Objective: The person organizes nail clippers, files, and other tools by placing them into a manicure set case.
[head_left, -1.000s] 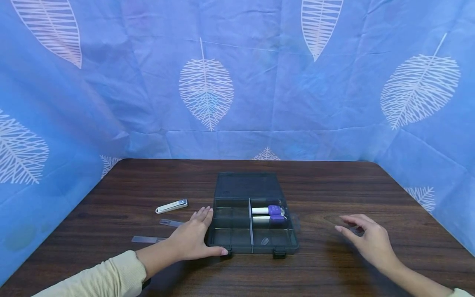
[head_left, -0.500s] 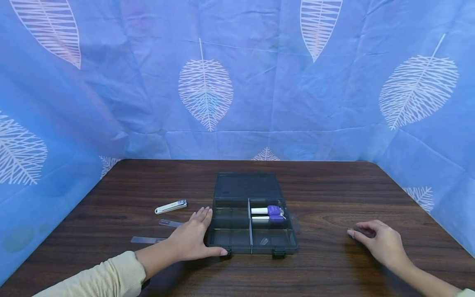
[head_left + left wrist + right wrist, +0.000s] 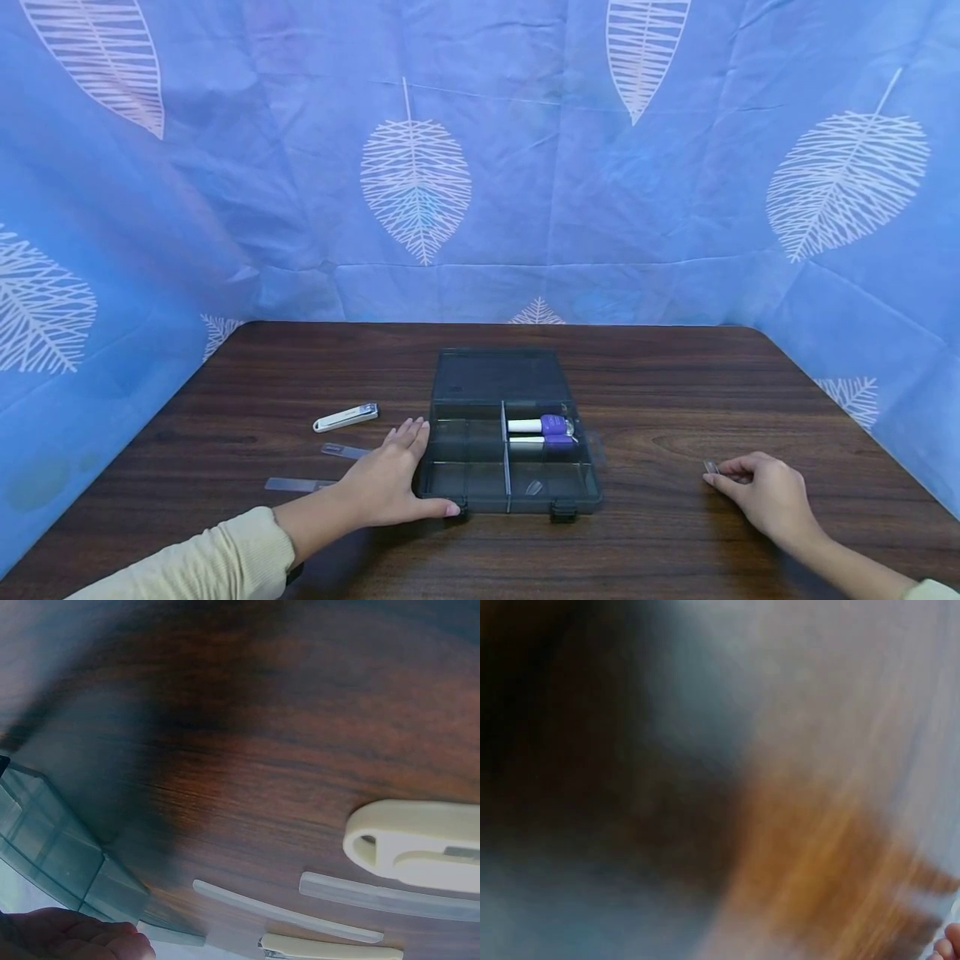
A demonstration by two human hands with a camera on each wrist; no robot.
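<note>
A smoky clear organizer box [image 3: 468,479] lies with its lid [image 3: 502,375] folded back. My left hand [image 3: 386,483] rests against its left side, fingers extended, thumb by the front left latch. Two purple nail polish bottles [image 3: 555,426] with white caps lie in the right half. Nearer the front, a clear false nail [image 3: 534,488] lies in the box. To the right, my right hand [image 3: 768,496] pinches another clear false nail [image 3: 711,467] between thumb and fingers, low over the table. In the right wrist view only blurred wood and some fingertips [image 3: 946,945] show.
Left of the box lie a white nail clipper [image 3: 346,417] and two nail files [image 3: 300,484], partly behind my left forearm. The left wrist view shows a cream handle [image 3: 420,847] with a hole in its end. A blue leaf-print cloth [image 3: 510,192] hangs behind the table.
My right hand has moved slightly right and down to the table, and now a clear false nail shows between its fingertips. The left hand and box have stayed in place.
</note>
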